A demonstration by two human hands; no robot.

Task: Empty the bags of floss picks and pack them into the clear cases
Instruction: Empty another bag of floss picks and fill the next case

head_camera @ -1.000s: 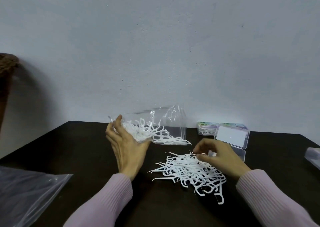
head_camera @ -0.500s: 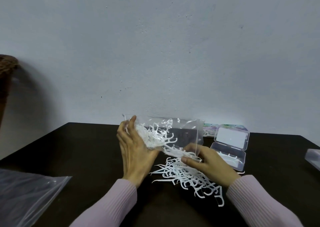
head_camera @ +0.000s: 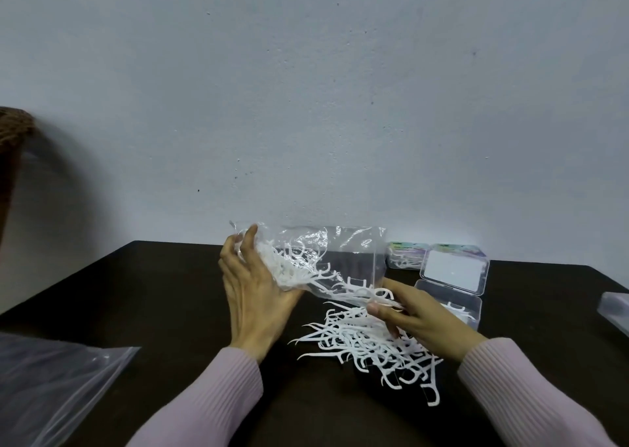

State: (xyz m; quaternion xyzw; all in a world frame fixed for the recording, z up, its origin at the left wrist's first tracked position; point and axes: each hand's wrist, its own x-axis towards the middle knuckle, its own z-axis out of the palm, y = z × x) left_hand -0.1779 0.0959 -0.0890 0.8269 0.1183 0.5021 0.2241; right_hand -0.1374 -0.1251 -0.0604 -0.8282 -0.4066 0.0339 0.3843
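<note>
- Floss picks (head_camera: 367, 348) lie heaped on the dark table (head_camera: 163, 296), just under the right hand's fingers.
- The left hand (head_camera: 253, 296) grips the closed end of a clear bag (head_camera: 326, 256), fingers curled round the picks bunched inside.
- The right hand (head_camera: 415, 314) pinches the bag's open mouth, where picks spill out.
- An open clear case (head_camera: 452, 283) sits just beyond the right fingers.

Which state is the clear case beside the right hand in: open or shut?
Open: the clear case has its lid raised behind the base, with a few floss picks inside.
</note>
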